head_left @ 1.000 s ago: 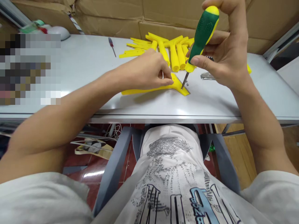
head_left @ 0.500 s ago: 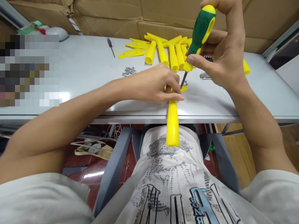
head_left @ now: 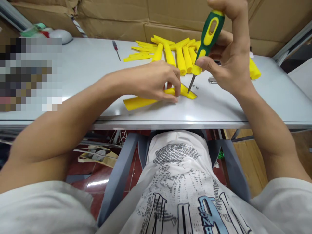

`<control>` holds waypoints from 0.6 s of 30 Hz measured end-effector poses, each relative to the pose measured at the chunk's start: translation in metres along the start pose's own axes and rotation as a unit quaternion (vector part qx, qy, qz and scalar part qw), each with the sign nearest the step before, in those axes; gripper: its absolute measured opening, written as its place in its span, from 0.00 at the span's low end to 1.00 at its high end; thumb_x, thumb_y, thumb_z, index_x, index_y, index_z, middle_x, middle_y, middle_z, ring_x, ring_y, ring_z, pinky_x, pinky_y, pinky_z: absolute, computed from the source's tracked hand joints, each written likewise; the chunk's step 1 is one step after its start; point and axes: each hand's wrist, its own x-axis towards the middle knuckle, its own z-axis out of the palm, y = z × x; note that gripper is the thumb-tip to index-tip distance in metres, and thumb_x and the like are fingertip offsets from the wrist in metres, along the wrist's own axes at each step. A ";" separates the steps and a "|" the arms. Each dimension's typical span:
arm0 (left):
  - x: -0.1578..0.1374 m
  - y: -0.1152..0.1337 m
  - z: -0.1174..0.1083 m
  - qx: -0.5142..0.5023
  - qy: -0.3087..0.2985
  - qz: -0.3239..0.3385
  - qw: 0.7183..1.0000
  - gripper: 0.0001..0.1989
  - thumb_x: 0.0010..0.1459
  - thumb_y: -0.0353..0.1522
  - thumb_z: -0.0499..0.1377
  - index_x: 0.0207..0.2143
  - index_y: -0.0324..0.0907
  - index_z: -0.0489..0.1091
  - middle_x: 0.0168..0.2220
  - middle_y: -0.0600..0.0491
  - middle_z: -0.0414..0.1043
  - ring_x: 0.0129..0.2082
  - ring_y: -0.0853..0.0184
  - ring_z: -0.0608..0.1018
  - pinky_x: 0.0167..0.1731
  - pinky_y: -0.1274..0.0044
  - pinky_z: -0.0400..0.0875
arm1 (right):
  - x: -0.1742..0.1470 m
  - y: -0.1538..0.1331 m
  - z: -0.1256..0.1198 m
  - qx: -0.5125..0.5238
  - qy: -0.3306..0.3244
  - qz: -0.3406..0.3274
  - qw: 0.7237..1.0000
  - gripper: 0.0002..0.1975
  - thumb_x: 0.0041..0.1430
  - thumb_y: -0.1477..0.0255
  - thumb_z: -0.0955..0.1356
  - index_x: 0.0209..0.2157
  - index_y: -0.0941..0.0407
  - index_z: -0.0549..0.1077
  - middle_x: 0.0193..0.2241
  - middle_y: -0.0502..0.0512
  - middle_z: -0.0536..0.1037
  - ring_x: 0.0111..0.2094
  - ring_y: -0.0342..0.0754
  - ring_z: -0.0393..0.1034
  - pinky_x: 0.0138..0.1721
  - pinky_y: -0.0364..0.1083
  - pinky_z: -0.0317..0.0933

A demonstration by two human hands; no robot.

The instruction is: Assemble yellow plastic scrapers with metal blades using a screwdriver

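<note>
A yellow plastic piece point(head_left: 141, 103), with a tube-like stem and a cross arm, lies on the table. My left hand point(head_left: 163, 83) is closed around it near the joint and hides part of it. In my right hand point(head_left: 231, 61) is a green and yellow screwdriver point(head_left: 211, 34), held tilted with its handle up. Its tip meets the piece's cross arm, right of my left fingers; whether a screw sits under it I cannot tell. Two small metal bits point(head_left: 197, 87) lie just behind that arm.
Several similar yellow pieces point(head_left: 180, 60) are heaped at the back, and another yellow part point(head_left: 254, 70) is behind my right hand. A small dark-handled screwdriver point(head_left: 116, 49) lies back left. A flat metal item point(head_left: 212, 80) rests near my right wrist. Cardboard point(head_left: 117, 16) lines the back.
The yellow piece has turned, its stem swinging from over the table's front edge to the left. My left hand shifted slightly left with it. The screwdriver has rotated about its axis.
</note>
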 end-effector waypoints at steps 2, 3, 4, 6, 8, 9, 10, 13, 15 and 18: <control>0.000 -0.004 -0.005 0.019 -0.004 -0.021 1.000 0.16 0.81 0.50 0.72 0.51 0.52 0.93 0.59 0.45 0.91 0.49 0.55 0.90 0.51 0.67 0.84 | 0.002 -0.008 -0.005 0.046 -0.041 0.014 0.998 0.33 0.87 0.42 0.78 0.84 0.30 0.74 0.80 0.37 0.74 0.47 0.33 0.83 0.48 0.35 0.82; 0.000 -0.006 -0.006 0.029 -0.005 -0.034 0.999 0.14 0.81 0.47 0.72 0.54 0.50 0.92 0.61 0.45 0.90 0.49 0.56 0.90 0.51 0.67 0.84 | 0.003 -0.010 -0.007 0.071 -0.060 0.016 0.996 0.32 0.89 0.45 0.78 0.85 0.30 0.72 0.82 0.38 0.73 0.50 0.35 0.85 0.54 0.37 0.85; 0.000 -0.007 -0.007 0.036 -0.005 -0.047 0.998 0.12 0.80 0.44 0.71 0.56 0.49 0.91 0.62 0.44 0.90 0.50 0.56 0.90 0.51 0.67 0.84 | 0.005 -0.012 -0.008 0.097 -0.074 0.010 0.992 0.32 0.89 0.48 0.78 0.85 0.31 0.72 0.83 0.38 0.72 0.53 0.36 0.87 0.59 0.41 0.87; 0.000 -0.008 -0.008 0.037 -0.009 -0.067 0.997 0.12 0.80 0.41 0.71 0.57 0.47 0.87 0.60 0.45 0.91 0.52 0.56 0.90 0.52 0.68 0.83 | 0.007 -0.012 -0.011 0.146 -0.099 -0.006 0.984 0.34 0.89 0.52 0.79 0.86 0.30 0.71 0.85 0.38 0.70 0.56 0.40 0.89 0.66 0.47 0.89; 0.001 -0.009 -0.007 0.024 -0.011 -0.078 0.997 0.11 0.80 0.43 0.70 0.56 0.48 0.84 0.57 0.48 0.93 0.53 0.56 0.90 0.54 0.69 0.83 | 0.008 -0.011 -0.014 0.186 -0.114 -0.007 0.976 0.35 0.87 0.55 0.81 0.85 0.29 0.72 0.85 0.37 0.70 0.58 0.43 0.91 0.70 0.54 0.91; 0.001 -0.010 -0.007 0.020 -0.010 -0.081 0.996 0.10 0.80 0.44 0.70 0.54 0.49 0.84 0.56 0.49 0.93 0.52 0.55 0.90 0.54 0.68 0.83 | 0.008 -0.011 -0.015 0.201 -0.117 -0.001 0.972 0.35 0.86 0.55 0.81 0.85 0.30 0.73 0.85 0.37 0.70 0.59 0.45 0.92 0.72 0.57 0.91; 0.001 -0.011 -0.006 0.019 -0.007 -0.082 0.996 0.10 0.80 0.44 0.70 0.54 0.50 0.83 0.55 0.50 0.94 0.52 0.55 0.90 0.54 0.68 0.83 | 0.008 -0.012 -0.016 0.212 -0.118 0.011 0.970 0.35 0.85 0.56 0.82 0.84 0.31 0.73 0.85 0.37 0.71 0.60 0.48 0.93 0.74 0.60 0.91; 0.002 -0.015 -0.004 0.019 0.004 -0.081 0.997 0.12 0.79 0.47 0.70 0.54 0.52 0.84 0.54 0.52 0.94 0.51 0.56 0.89 0.53 0.67 0.82 | 0.008 -0.015 -0.017 0.220 -0.112 0.065 0.967 0.36 0.80 0.52 0.84 0.81 0.33 0.74 0.86 0.38 0.72 0.64 0.55 0.95 0.74 0.62 0.92; 0.002 -0.017 -0.002 0.015 0.016 -0.071 0.997 0.16 0.80 0.51 0.69 0.54 0.52 0.86 0.54 0.52 0.94 0.50 0.58 0.88 0.53 0.69 0.80 | 0.007 -0.016 -0.015 0.223 -0.105 0.099 0.964 0.40 0.75 0.46 0.85 0.79 0.32 0.74 0.87 0.38 0.71 0.68 0.60 0.94 0.69 0.60 0.95; 0.003 -0.020 0.000 0.004 0.035 -0.058 0.998 0.22 0.81 0.55 0.68 0.55 0.48 0.87 0.54 0.51 0.94 0.48 0.61 0.86 0.53 0.70 0.78 | 0.007 -0.011 -0.009 0.221 -0.095 0.121 0.963 0.46 0.68 0.36 0.85 0.79 0.31 0.72 0.87 0.40 0.71 0.69 0.63 0.93 0.65 0.60 0.97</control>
